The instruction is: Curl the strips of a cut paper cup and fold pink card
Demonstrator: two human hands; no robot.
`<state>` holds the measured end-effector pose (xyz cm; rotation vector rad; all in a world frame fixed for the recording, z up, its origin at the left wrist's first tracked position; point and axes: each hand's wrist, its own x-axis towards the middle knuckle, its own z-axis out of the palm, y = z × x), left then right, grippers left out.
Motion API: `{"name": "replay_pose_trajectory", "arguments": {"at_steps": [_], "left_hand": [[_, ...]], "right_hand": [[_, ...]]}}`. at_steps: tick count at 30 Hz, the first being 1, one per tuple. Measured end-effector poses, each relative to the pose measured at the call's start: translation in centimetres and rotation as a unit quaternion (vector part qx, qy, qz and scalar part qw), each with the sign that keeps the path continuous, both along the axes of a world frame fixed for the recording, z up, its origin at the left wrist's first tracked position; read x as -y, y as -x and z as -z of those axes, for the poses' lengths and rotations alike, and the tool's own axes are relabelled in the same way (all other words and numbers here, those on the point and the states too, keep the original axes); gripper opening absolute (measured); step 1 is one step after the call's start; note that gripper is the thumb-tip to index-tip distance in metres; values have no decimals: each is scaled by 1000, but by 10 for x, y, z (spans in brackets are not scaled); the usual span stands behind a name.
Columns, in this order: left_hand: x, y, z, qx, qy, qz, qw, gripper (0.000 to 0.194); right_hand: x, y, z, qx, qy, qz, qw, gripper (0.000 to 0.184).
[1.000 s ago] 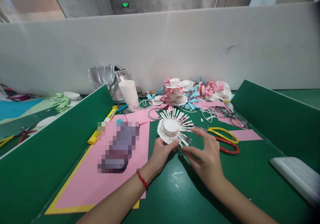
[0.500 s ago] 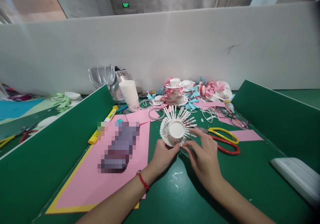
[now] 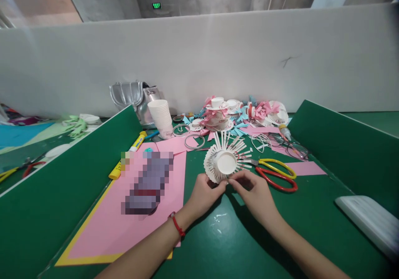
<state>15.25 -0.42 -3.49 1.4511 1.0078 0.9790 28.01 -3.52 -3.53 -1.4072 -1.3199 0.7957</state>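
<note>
A white paper cup, its wall cut into many strips that fan out round the base, is held up over the green table. The strips on the left are folded together into a scalloped rim; those at the top and right stick out straight and loose. My left hand grips the lower left rim between thumb and fingers. My right hand pinches a strip at the bottom edge, close to the left thumb. Just right of the cup lie scissors with one yellow and one red handle.
Pink and yellow paper sheets lie at left with a blurred phone-like object and a glue stick. Behind stand stacked paper cups, a silver bag and finished cut-cup pieces. Green dividers flank the table; a white block lies right.
The cup has turned and shifted slightly right, with more of its left rim folded. My right fingers have come down from the right-hand strips to the bottom edge beside my left thumb.
</note>
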Motion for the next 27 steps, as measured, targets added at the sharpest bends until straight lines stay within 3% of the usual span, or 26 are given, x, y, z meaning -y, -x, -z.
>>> {"name": "replay_pose_trajectory", "arguments": {"at_steps": [5,15,21,27], "left_hand": [[1,1,-2,34,25,31,999,24],[-4,2,5,60,44,24,997,19],[-3,-1,2,67,67,6,995,10],[-3,-2,5,70,49,-5,996,16]], "right_hand": [[-2,0,-4,-91,38,21,995,12],[-2,1,-8,-185,84,23,979,12],[-3,0,-7,-207,56,37,976,17],[-4,-3,-3,-223,48,27,973,23]]}}
